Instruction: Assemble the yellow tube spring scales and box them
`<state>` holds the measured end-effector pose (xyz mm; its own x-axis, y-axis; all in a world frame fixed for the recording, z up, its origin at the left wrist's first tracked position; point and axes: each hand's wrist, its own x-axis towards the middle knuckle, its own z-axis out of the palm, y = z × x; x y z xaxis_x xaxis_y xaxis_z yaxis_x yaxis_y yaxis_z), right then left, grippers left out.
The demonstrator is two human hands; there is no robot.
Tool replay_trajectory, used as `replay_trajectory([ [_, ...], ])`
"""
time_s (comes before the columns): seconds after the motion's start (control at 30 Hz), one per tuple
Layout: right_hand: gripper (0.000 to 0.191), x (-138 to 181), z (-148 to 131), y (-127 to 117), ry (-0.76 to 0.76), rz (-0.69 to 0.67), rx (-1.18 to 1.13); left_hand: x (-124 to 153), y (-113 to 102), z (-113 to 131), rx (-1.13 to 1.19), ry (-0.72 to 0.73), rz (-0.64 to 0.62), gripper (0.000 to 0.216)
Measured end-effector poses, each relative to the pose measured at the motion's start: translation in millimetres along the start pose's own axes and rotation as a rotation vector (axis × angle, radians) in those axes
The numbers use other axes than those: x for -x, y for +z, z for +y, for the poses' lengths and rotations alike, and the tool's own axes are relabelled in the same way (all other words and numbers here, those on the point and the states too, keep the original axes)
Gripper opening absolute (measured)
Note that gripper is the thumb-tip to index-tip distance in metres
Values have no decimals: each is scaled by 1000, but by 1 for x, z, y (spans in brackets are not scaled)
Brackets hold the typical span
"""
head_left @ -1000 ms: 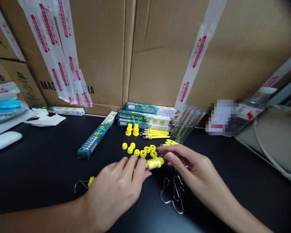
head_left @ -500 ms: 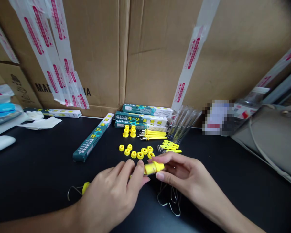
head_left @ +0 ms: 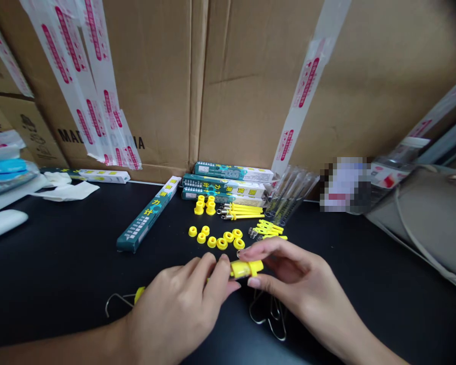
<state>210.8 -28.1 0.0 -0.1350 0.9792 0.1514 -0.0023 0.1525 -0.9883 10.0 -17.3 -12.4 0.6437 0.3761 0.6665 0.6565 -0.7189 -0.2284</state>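
Both of my hands meet over the black table on a short yellow plastic tube (head_left: 246,268). My left hand (head_left: 182,304) grips its left end with curled fingers. From the right, my right hand (head_left: 289,281) pinches the tube's other end between thumb and forefinger. A yellow tip with a wire hook (head_left: 127,298) sticks out at the left of my left hand. Bent wire hooks (head_left: 269,317) lie on the table under my right hand.
Beyond my hands lie several yellow rings (head_left: 216,239), yellow caps (head_left: 205,205), yellow rods (head_left: 243,210) and small springs (head_left: 268,230). Green-and-white long boxes (head_left: 146,215) and clear tubes (head_left: 291,195) sit before taped cardboard cartons (head_left: 251,76). A white mouse (head_left: 2,223) lies far left, a grey bag (head_left: 429,223) at right.
My right hand came in from beside the tube and closed its thumb and forefinger on the tube's right end. My left hand kept its grip throughout.
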Motion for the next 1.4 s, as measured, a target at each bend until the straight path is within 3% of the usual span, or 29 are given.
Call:
replay_trajectory([
  [0.3, 36, -4, 1, 0, 10, -9, -42, 3, 1, -4, 23, -12, -34, 22],
  [0.5, 20, -5, 0, -7, 81, -57, 129, 1, 2, -4, 60, -12, -12, 19],
  [0.63, 27, -3, -1, -8, 107, -52, 163, 0, 2, -5, 55, -15, -5, 18],
  [0.9, 33, -2, -1, -6, 136, -79, 103, 2, 4, -4, 90, -56, -41, 22],
  [1.4, 22, -2, 1, -8, 66, -98, 22, 2, 4, -5, 76, -61, -70, 23],
])
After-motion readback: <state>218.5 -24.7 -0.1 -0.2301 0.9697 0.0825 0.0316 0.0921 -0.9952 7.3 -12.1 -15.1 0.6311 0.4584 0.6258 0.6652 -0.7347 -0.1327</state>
